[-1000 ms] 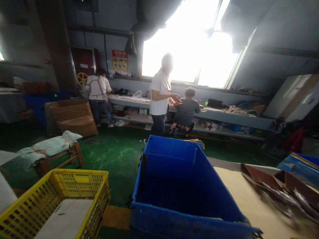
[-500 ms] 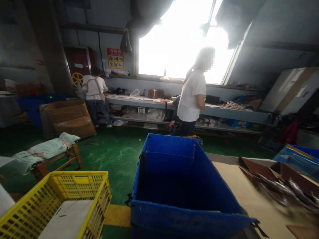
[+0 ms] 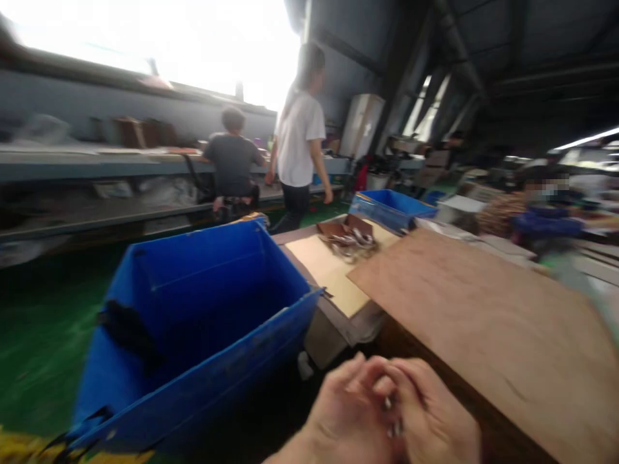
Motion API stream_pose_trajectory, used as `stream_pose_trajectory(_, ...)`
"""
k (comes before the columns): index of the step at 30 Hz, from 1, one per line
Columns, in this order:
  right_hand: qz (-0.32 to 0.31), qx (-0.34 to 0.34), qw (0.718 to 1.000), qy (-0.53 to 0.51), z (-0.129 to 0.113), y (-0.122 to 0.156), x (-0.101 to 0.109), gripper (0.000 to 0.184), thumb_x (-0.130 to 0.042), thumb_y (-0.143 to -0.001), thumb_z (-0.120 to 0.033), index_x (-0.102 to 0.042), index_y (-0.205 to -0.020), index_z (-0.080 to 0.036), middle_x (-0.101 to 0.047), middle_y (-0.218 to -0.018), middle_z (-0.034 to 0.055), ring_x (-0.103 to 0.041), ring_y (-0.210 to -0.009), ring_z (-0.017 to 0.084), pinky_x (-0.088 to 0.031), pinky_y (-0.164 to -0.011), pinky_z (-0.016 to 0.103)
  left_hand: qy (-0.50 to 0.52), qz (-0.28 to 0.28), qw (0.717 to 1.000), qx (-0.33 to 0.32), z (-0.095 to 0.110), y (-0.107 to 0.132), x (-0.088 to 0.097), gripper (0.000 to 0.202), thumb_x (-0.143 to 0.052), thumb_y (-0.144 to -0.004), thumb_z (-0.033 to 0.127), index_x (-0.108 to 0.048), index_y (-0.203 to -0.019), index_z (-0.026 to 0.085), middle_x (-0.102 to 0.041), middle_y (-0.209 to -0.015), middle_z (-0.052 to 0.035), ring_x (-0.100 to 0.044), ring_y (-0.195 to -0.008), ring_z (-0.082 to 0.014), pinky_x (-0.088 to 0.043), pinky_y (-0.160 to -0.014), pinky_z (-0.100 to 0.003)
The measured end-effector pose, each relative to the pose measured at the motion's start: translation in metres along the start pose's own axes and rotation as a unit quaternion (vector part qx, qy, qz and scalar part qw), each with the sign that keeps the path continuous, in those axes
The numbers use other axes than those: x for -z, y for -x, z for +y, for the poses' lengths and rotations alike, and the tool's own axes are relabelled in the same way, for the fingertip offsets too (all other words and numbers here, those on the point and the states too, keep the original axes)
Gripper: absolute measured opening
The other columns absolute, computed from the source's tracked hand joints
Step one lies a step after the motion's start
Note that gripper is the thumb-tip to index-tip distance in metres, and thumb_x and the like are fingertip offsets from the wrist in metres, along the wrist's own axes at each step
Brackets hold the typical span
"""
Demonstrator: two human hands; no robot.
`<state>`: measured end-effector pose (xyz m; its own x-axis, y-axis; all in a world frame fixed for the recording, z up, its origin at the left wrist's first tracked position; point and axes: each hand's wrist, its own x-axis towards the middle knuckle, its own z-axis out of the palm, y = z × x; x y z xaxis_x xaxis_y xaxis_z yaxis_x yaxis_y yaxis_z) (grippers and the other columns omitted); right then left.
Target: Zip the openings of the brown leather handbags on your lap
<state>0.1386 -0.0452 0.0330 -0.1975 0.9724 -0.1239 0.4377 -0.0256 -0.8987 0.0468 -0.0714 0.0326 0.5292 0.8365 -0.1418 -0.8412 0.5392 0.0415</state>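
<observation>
My left hand [image 3: 341,403] is low in the view, cupped with its palm turned up. Against it presses my right hand [image 3: 438,412], its fingers curled in over the left fingers. A few small shiny metal pieces [image 3: 393,427] show between the two hands; blur hides their exact kind. Both hands are in front of the near edge of a large brown board [image 3: 483,309]. Beyond them, brown pieces with shiny metal parts [image 3: 352,237] lie in a heap on a cream sheet [image 3: 314,258].
A large blue bin [image 3: 203,361] stands at left on the green floor [image 3: 33,348]. Another blue bin [image 3: 391,206] is past the cream sheet. One person [image 3: 300,138] in a white shirt is upright near the long bench [image 3: 87,161]; another [image 3: 232,161] sits at it.
My view has swung to the right, so the blue bin now sits further left and the yellow crate is almost out of view. Both my hands have come into view.
</observation>
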Motion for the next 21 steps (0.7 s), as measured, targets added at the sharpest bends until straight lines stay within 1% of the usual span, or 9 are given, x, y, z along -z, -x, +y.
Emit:
stream_pose_trajectory(1, 0.064, 0.025, 0.998, 0.006, 0.003, 0.001, 0.004, 0.024, -0.048, -0.086, -0.042, -0.06, -0.083, -0.021, -0.057, -0.088, 0.0042, -0.054, -0.079, 0.017, -0.046, -0.073, 0.028, 0.017, -0.007, 1.0, 0.015, 0.007, -0.005, 0.004, 0.029, -0.05, -0.083, 0.042, -0.068, -0.08, 0.02, -0.063, -0.09, -0.0043, -0.056, -0.092, -0.0182, -0.04, -0.088, -0.032)
stream_pose_trajectory(2, 0.125, 0.107, 0.986, 0.027, 0.004, 0.001, 0.005, 0.026, -0.046, -0.087, -0.042, -0.059, -0.078, -0.021, -0.056, -0.08, 0.0038, -0.054, -0.074, 0.017, -0.045, -0.069, 0.027, 0.043, -0.014, 0.999, 0.008, 0.014, -0.01, 0.008, 0.032, -0.049, -0.084, 0.042, -0.069, -0.077, 0.018, -0.064, -0.089, -0.0053, -0.057, -0.091, -0.0175, -0.037, -0.09, -0.031)
stream_pose_trajectory(3, 0.163, 0.169, 0.971, 0.048, 0.003, 0.0, 0.003, 0.026, -0.043, -0.088, -0.039, -0.058, -0.077, -0.021, -0.055, -0.075, 0.0026, -0.053, -0.07, 0.016, -0.044, -0.066, 0.026, 0.058, -0.026, 0.998, 0.019, 0.019, -0.013, 0.011, 0.033, -0.048, -0.084, 0.04, -0.07, -0.077, 0.017, -0.065, -0.089, -0.0054, -0.056, -0.091, -0.0171, -0.035, -0.092, -0.03)
stream_pose_trajectory(5, 0.207, 0.234, 0.947, 0.074, -0.003, -0.003, -0.006, 0.026, -0.039, -0.091, -0.031, -0.056, -0.074, -0.02, -0.053, -0.07, 0.0009, -0.053, -0.066, 0.014, -0.043, -0.063, 0.024, 0.079, -0.043, 0.996, 0.028, 0.027, -0.014, 0.014, 0.034, -0.049, -0.084, 0.04, -0.071, -0.078, 0.015, -0.066, -0.087, -0.0055, -0.057, -0.09, -0.0166, -0.033, -0.094, -0.03)
stream_pose_trajectory(9, 0.24, 0.253, 0.935, 0.064, -0.011, -0.003, -0.017, 0.021, -0.038, -0.091, -0.024, -0.054, -0.078, -0.019, -0.054, -0.071, 0.0005, -0.055, -0.066, 0.013, -0.044, -0.06, 0.02, 0.078, -0.054, 0.995, 0.038, 0.03, -0.009, 0.016, 0.036, -0.049, -0.084, 0.044, -0.072, -0.078, 0.017, -0.067, -0.088, -0.0058, -0.057, -0.092, -0.0172, -0.031, -0.097, -0.031)
stream_pose_trajectory(12, 0.263, 0.284, 0.919, 0.071, -0.011, -0.002, -0.016, 0.017, -0.041, -0.09, -0.021, -0.057, -0.085, -0.019, -0.058, -0.075, 0.001, -0.058, -0.071, 0.013, -0.047, -0.067, 0.02, 0.067, -0.067, 0.995, 0.038, 0.032, -0.01, 0.018, 0.038, -0.048, -0.083, 0.046, -0.073, -0.077, 0.017, -0.067, -0.092, -0.0057, -0.055, -0.098, -0.019, -0.028, -0.1, -0.032)
stream_pose_trajectory(14, 0.279, 0.3, 0.909, 0.083, -0.013, -0.002, -0.017, 0.016, -0.043, -0.089, -0.02, -0.059, -0.089, -0.019, -0.061, -0.079, 0.0015, -0.06, -0.074, 0.013, -0.047, -0.071, 0.019, 0.058, -0.079, 0.994, 0.041, 0.034, -0.01, 0.018, 0.04, -0.047, -0.083, 0.048, -0.073, -0.077, 0.018, -0.065, -0.101, -0.0055, -0.052, -0.107, -0.0215, -0.025, -0.102, -0.033)
stream_pose_trajectory(17, 0.282, 0.305, 0.906, 0.084, -0.02, -0.001, -0.021, 0.019, -0.043, -0.09, -0.021, -0.061, -0.088, -0.02, -0.063, -0.078, 0.002, -0.062, -0.071, 0.012, -0.049, -0.065, 0.017, 0.034, -0.098, 0.993, 0.053, 0.036, -0.01, 0.018, 0.045, -0.042, -0.085, 0.052, -0.073, -0.082, 0.019, -0.06, -0.115, -0.0057, -0.044, -0.117, -0.0253, -0.021, -0.105, -0.036)
stream_pose_trajectory(21, 0.287, 0.306, 0.904, 0.086, -0.028, 0.001, -0.024, 0.025, -0.04, -0.091, -0.024, -0.063, -0.085, -0.02, -0.064, -0.074, 0.0021, -0.063, -0.066, 0.012, -0.05, -0.059, 0.016, 0.013, -0.12, 0.991, 0.056, 0.035, -0.009, 0.016, 0.048, -0.037, -0.086, 0.054, -0.072, -0.085, 0.021, -0.057, -0.119, -0.0059, -0.036, -0.124, -0.0258, -0.016, -0.107, -0.038)
